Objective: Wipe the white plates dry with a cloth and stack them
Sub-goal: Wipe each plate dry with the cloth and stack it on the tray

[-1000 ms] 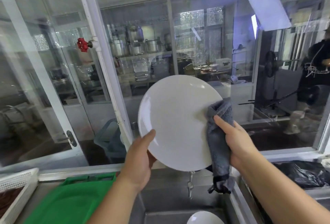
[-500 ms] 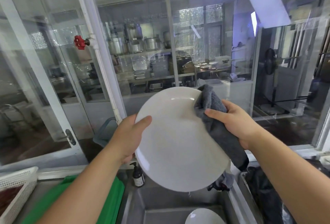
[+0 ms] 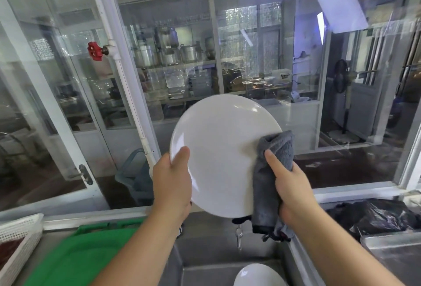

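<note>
Nearest you, at the bottom edge of the view, a second white plate [image 3: 258, 275] lies in the steel sink [image 3: 205, 260], only its upper part showing. At the sink's left edge a green tray [image 3: 77, 260] rests on the steel bench [image 3: 57, 231], and a white perforated basket [image 3: 18, 238] sits at the bench's left end. At the sink's right edge lies a black plastic bag [image 3: 373, 215].

Above the sink you hold the white plate [image 3: 218, 149] up on edge, its face turned toward you. Your left hand [image 3: 172, 185] grips its lower left rim, thumb laid over the front; the fingers presumably curl behind, but the plate hides them. Your right hand [image 3: 293, 190] clutches a grey cloth [image 3: 271, 172] bunched against the plate's right rim, thumb pressing the cloth onto the front face, the rest of the cloth hanging down below the plate.

Beyond the plate stands a glazed partition [image 3: 159, 58] with a white pipe [image 3: 118, 58] carrying a red valve [image 3: 95, 50]. Behind the glass, metal pots [image 3: 189, 53] sit on shelves, and a standing fan [image 3: 341, 80] is at the right.
</note>
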A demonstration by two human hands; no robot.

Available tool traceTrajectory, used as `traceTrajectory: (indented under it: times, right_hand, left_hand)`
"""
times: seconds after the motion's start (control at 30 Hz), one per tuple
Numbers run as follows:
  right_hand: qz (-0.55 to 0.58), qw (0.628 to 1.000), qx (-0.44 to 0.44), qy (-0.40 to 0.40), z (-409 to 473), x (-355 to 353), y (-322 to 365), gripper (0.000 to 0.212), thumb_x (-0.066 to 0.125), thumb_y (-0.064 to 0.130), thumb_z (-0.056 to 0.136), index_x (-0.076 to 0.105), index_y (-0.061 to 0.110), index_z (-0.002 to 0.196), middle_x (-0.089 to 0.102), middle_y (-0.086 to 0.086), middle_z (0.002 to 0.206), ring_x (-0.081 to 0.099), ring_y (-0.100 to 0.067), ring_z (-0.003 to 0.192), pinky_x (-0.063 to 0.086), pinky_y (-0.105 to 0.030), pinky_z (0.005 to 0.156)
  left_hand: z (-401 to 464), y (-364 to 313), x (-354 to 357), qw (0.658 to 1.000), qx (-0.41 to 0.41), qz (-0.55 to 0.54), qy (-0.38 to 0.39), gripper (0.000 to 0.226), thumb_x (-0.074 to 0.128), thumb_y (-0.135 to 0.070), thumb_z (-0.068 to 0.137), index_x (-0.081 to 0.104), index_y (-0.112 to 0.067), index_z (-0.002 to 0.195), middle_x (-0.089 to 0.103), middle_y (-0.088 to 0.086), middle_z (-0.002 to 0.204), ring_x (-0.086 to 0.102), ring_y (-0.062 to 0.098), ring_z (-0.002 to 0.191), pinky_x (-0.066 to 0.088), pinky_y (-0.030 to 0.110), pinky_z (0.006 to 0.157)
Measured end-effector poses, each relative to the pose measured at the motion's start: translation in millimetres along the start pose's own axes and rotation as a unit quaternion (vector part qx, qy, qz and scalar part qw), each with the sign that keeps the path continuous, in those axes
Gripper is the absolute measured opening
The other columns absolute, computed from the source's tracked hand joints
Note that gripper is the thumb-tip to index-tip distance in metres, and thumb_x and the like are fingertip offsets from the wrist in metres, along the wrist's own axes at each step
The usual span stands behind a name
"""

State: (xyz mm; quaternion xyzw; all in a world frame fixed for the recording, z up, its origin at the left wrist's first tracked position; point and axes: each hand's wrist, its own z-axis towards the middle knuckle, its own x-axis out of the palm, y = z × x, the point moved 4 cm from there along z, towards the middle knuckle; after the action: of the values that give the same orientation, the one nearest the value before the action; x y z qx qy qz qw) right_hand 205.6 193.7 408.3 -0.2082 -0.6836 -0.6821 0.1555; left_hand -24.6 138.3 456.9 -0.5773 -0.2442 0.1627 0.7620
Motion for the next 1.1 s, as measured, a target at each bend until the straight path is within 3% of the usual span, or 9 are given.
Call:
traceTrajectory:
  times: [0.2, 0.3, 0.47, 0.63, 0.77, 0.83, 0.93, 1.03, 1.1]
  right_hand:
    - [0.084, 0.995, 0.043, -0.037, -11, 9, -25, 0.025, 0.075, 0.033, 0.096, 0.072, 0.019, 0.117, 0.08, -0.011, 0.106, 0.079, -0.029, 0.09, 0.065, -0.049, 0.076]
    - [0.051, 0.997, 0.043, -0.049, -3, -1, -15, 0.026, 0.076, 0.031, 0.095, 0.074, 0.013, 0.113, 0.079, -0.017, 0.105, 0.077, -0.031, 0.085, 0.064, -0.042, 0.067]
    - [-0.003, 0.999, 0.035, -0.04, 10, -10, 6, 0.024, 0.08, 0.032, 0.092, 0.075, 0.01, 0.102, 0.08, -0.013, 0.089, 0.076, -0.022, 0.066, 0.059, -0.032, 0.052]
    - [-0.146, 0.986, -0.053, -0.064, 18, -11, 16, 0.036, 0.078, 0.045, 0.09, 0.064, 0.022, 0.114, 0.078, 0.001, 0.096, 0.076, -0.015, 0.078, 0.06, -0.033, 0.063]
    - [-0.352, 0.919, -0.176, -0.024, 15, -3, 20, 0.066, 0.062, 0.05, 0.099, 0.03, 0.041, 0.155, 0.053, 0.009, 0.149, 0.056, -0.011, 0.127, 0.047, -0.031, 0.101]
    - [-0.442, 0.872, -0.211, 0.016, 7, 5, 15, 0.074, 0.052, 0.047, 0.104, 0.014, 0.033, 0.166, 0.01, 0.006, 0.175, 0.011, -0.012, 0.159, 0.014, -0.031, 0.126]
    - [-0.574, 0.774, -0.263, 0.051, -16, 19, 3, 0.068, 0.031, 0.05, 0.107, 0.011, 0.027, 0.168, -0.011, 0.006, 0.175, -0.024, -0.011, 0.157, -0.012, -0.027, 0.124]
    - [-0.641, 0.711, -0.271, 0.097, -36, 34, -5, 0.07, 0.011, 0.054, 0.103, 0.004, 0.028, 0.167, -0.015, 0.014, 0.169, -0.028, -0.005, 0.153, -0.024, -0.022, 0.119]
    - [-0.657, 0.688, -0.277, 0.136, -41, 44, -6, 0.068, 0.008, 0.053, 0.104, 0.0, 0.029, 0.167, -0.018, 0.015, 0.169, -0.024, -0.004, 0.156, -0.024, -0.02, 0.119]
  left_hand:
    - [-17, 22, 13, 0.998, -0.016, -0.042, -0.038, 0.019, 0.058, -0.035, 0.106, 0.074, -0.035, 0.098, 0.081, -0.011, 0.094, 0.078, 0.012, 0.086, 0.061, 0.037, 0.073]
    - [-17, 25, 14, 0.993, -0.083, -0.067, 0.041, 0.014, 0.059, -0.03, 0.108, 0.072, -0.031, 0.111, 0.082, -0.01, 0.102, 0.079, 0.013, 0.091, 0.063, 0.028, 0.067]
    - [-8, 17, 3, 0.961, -0.183, -0.075, 0.192, 0.024, 0.057, -0.013, 0.105, 0.071, -0.015, 0.125, 0.08, 0.011, 0.117, 0.08, 0.027, 0.099, 0.066, 0.041, 0.071]
    - [-10, 30, -3, 0.974, -0.165, -0.036, 0.153, 0.027, 0.054, 0.003, 0.103, 0.075, -0.011, 0.115, 0.082, 0.01, 0.108, 0.08, 0.023, 0.088, 0.064, 0.035, 0.062]
    - [-10, 33, -2, 0.984, -0.117, -0.069, 0.116, 0.033, 0.053, 0.006, 0.102, 0.077, -0.015, 0.109, 0.083, 0.006, 0.106, 0.079, 0.017, 0.091, 0.063, 0.026, 0.067]
    - [-10, 34, 1, 0.986, -0.094, -0.08, 0.108, 0.038, 0.052, 0.007, 0.102, 0.082, -0.017, 0.101, 0.083, 0.004, 0.106, 0.079, 0.016, 0.094, 0.062, 0.024, 0.068]
    - [-9, 32, 7, 0.987, -0.068, -0.112, 0.095, 0.05, 0.053, 0.006, 0.102, 0.087, -0.029, 0.093, 0.083, -0.001, 0.106, 0.079, 0.013, 0.094, 0.062, 0.025, 0.068]
    - [-7, 37, 10, 0.989, -0.052, -0.116, 0.077, 0.034, 0.058, 0.003, 0.099, 0.083, -0.021, 0.102, 0.082, 0.003, 0.109, 0.078, 0.024, 0.105, 0.065, 0.033, 0.074]
    - [-8, 40, 11, 0.992, -0.032, -0.098, 0.078, 0.028, 0.064, -0.01, 0.09, 0.082, -0.021, 0.108, 0.081, 0.005, 0.117, 0.074, 0.03, 0.115, 0.061, 0.046, 0.094]
